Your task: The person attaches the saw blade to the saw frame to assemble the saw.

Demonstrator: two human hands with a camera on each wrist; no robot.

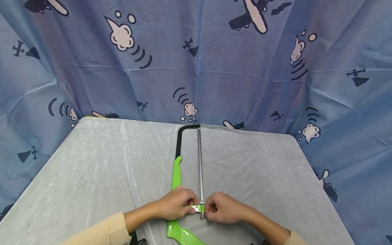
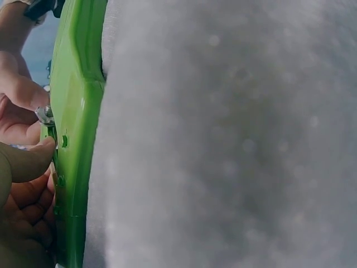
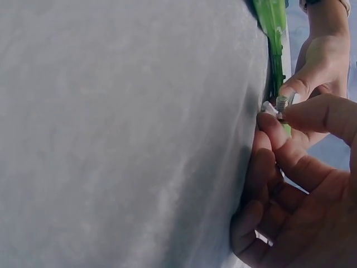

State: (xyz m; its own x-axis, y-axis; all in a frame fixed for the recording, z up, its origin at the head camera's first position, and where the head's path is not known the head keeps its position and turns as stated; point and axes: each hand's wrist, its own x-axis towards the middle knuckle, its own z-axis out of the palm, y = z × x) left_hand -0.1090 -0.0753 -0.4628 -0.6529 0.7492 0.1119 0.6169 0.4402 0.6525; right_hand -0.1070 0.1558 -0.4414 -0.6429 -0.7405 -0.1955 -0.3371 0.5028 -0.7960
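A hacksaw with a green handle [image 1: 176, 173], a black front frame [image 1: 179, 143] and a long silvery blade [image 1: 200, 163] lies on the grey cloth, pointing away from me. My left hand [image 1: 176, 202] reaches over the handle and pinches the green end bracket [image 1: 197, 208] at the blade's near end. From the other side my right hand [image 1: 225, 207] pinches a small metal wing nut [image 3: 269, 108] between thumb and forefinger, beside a threaded bolt [image 3: 283, 103]. The left wrist view shows the green handle [image 2: 78, 111] up close, both hands meeting behind it.
Grey plush cloth [image 1: 260, 170] covers the table under the saw. A blue curtain [image 1: 220, 88] printed with planes and clouds hangs behind the table's far edge and along both sides. The saw's black tip reaches that far edge.
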